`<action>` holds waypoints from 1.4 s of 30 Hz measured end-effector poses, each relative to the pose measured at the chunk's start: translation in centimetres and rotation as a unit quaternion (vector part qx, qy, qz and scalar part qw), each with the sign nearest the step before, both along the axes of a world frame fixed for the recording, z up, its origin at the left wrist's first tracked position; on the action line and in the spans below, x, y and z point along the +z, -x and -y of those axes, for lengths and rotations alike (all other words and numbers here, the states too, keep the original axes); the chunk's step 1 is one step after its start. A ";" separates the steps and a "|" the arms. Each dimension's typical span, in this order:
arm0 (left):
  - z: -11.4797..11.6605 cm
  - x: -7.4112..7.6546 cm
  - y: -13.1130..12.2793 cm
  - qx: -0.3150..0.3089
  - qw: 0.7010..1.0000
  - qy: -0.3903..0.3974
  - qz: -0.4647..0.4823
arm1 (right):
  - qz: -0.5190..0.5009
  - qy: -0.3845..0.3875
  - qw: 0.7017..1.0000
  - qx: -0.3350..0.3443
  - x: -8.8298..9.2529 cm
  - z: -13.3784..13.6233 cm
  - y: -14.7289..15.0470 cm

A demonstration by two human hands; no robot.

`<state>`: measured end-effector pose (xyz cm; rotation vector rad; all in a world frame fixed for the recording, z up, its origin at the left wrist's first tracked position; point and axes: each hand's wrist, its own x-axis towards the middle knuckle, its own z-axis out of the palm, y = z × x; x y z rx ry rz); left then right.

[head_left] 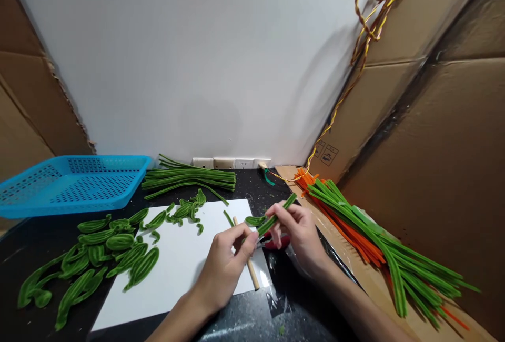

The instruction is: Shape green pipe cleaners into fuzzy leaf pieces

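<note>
Between my hands runs a short bundle of dark green pipe cleaners (269,223), tilted up to the right. Its lower end is pinched in the fingertips of my left hand (226,260). Higher up, my right hand (298,229) grips it between thumb and fingers. A small looped green pipe-cleaner leaf (255,221) shows just behind the bundle. Below my right hand lies a red-handled tool (277,242), mostly hidden, so its kind is unclear. A wooden stick (252,274) rests on the white sheet (177,273), partly covered by my left hand.
Many looped green leaves (120,242) are heaped on the left, with smaller curled pieces (185,209) beyond. A blue plastic basket (130,194) stands back left. Dark green stems (193,178) lie by the wall; bright green (355,221) and orange stems (351,237) lie on cardboard at right.
</note>
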<state>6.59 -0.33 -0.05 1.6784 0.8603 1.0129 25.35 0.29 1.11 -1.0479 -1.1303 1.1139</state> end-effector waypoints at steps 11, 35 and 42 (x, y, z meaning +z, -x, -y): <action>0.1 -0.4 -0.4 -0.016 1.000 -0.012 0.015 | 0.093 -0.039 0.990 -0.099 -0.6 0.8 0.8; -0.9 -0.4 0.3 -0.061 0.995 0.067 0.031 | 0.215 -0.098 0.967 -0.098 -0.4 1.9 1.0; -0.9 -0.9 0.1 -0.070 0.992 0.095 0.042 | 0.261 -0.167 0.936 -0.170 -0.4 2.3 0.9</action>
